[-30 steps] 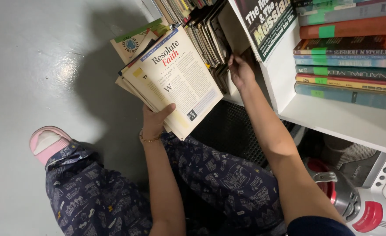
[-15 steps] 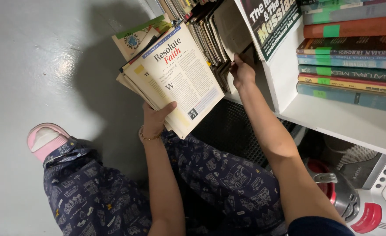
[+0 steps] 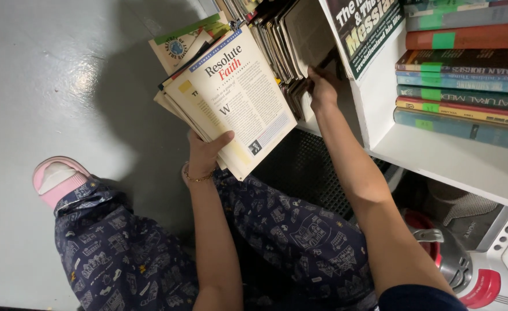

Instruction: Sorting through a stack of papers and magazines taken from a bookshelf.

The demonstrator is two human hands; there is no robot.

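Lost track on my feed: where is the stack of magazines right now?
In the head view, upper centre: the stack of magazines rests in the left hand, over the grey floor, just left of the white shelf.

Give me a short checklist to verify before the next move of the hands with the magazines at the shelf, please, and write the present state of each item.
1. Left hand grips the stack of magazines from below, thumb on the top page: ok.
2. Stack is level: not ok, it is tilted and the lower issues fan out.
3. Right hand is in contact with the shelved magazines in the white shelf: ok.
4. A free gap in that row for more magazines: cannot tell, the hand and shadow hide it.
5. Pile of books in the next compartment is apart from both hands: ok.
6. Radio under the shelf is away from the right forearm: ok.
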